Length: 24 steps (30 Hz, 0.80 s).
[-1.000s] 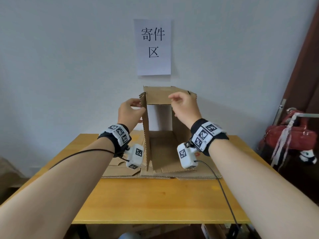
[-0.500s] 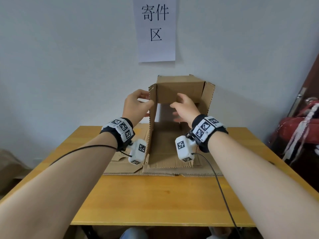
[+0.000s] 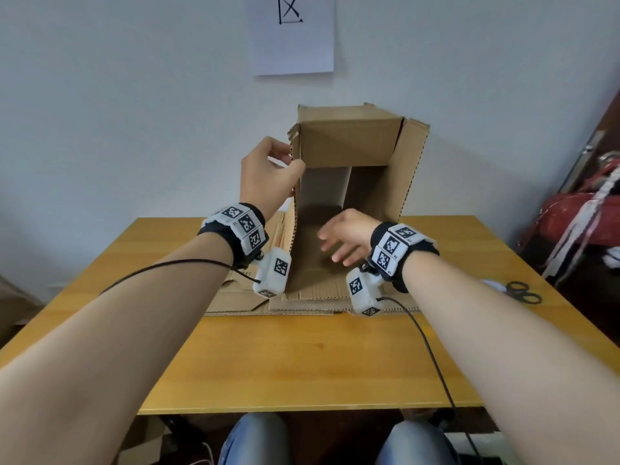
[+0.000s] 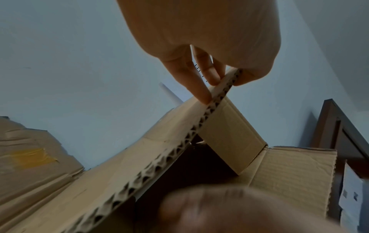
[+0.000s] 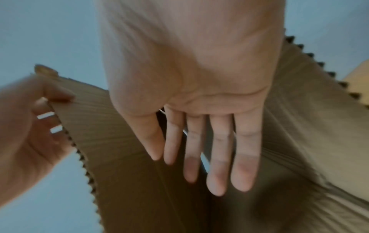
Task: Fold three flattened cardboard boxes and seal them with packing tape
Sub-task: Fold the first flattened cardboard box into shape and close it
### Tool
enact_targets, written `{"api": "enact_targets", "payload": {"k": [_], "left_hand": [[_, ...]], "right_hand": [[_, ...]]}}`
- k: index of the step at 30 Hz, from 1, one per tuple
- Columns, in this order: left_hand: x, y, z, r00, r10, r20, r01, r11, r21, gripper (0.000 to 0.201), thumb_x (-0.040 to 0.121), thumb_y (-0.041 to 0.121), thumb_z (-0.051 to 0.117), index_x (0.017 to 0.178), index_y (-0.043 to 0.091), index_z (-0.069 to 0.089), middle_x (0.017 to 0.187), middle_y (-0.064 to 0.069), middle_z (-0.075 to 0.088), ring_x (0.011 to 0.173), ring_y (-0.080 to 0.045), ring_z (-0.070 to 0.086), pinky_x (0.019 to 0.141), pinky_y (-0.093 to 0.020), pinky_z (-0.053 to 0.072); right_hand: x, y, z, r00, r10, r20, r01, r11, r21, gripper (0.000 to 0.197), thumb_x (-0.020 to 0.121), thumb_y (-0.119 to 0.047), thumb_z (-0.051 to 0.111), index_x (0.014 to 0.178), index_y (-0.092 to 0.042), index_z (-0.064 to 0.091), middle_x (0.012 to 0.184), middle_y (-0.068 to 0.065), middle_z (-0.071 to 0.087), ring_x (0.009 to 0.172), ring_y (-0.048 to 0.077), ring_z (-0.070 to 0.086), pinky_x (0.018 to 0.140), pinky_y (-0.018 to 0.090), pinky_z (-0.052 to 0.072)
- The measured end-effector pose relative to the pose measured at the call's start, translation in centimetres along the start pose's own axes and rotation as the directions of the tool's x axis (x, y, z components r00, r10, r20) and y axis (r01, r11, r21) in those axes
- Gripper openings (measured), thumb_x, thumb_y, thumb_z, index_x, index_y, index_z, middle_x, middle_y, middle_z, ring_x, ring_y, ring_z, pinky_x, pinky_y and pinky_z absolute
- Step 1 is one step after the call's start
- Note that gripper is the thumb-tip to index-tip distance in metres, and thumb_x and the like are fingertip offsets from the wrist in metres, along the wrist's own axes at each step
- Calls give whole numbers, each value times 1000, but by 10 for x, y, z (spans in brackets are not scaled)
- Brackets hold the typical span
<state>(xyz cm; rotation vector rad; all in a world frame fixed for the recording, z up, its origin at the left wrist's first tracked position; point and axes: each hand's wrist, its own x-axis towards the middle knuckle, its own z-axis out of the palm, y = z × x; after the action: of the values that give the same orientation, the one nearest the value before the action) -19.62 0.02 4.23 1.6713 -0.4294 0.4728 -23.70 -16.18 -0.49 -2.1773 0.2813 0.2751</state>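
Observation:
A brown cardboard box [image 3: 352, 142] stands opened up on the wooden table [image 3: 302, 364], its open end facing me. My left hand [image 3: 268, 172] pinches the box's left wall near the top edge; in the left wrist view the fingers [image 4: 201, 88] and thumb clamp the corrugated edge [image 4: 179, 145]. My right hand [image 3: 342, 243] hovers with straight fingers [image 5: 217, 157] in front of the open end, low down, holding nothing. More flattened cardboard [image 3: 241, 297] lies under the box.
Black-handled scissors [image 3: 523, 292] lie at the table's right edge. A paper sign [image 3: 292, 35] hangs on the wall behind. A red bag [image 3: 577, 223] sits to the right. Cables run from both wrist cameras across the table's front.
The right hand let go of the box's top flap and dropped to the lower opening. The box opened wider into a square shape. The left hand kept its grip.

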Motion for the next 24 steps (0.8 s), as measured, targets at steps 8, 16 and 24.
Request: {"api": "enact_targets", "payload": {"k": [8,16,24], "left_hand": [[1,-1,-4,1000,1,3,-1,1000,5,12,81,11,63,83,21,58,77,8,53,53,1,51,53,-37,61],[6,-5,-11,1000,8,-7,-7,999,47,9,77,18,62,76,26,57,68,14,53,58,-9,54,58,-49,60],[9,-12,-12,999,-40,-17,41,997,60,8,77,25,61,77,30,56,70,15,51,67,-12,55,70,-49,61]], "right_hand": [[-7,24,31,933,231,278,-107,911,-398,47,100,-35,55,142,-14,52,106,3,78,96,25,75,69,31,57],[-6,9,28,948,217,232,-108,907,-408,63,101,-42,54,155,-16,34,111,11,76,99,27,73,95,44,54],[-2,-4,19,998,50,44,-36,958,-283,48,101,-35,57,145,-18,49,144,9,53,116,31,63,65,31,51]]}}
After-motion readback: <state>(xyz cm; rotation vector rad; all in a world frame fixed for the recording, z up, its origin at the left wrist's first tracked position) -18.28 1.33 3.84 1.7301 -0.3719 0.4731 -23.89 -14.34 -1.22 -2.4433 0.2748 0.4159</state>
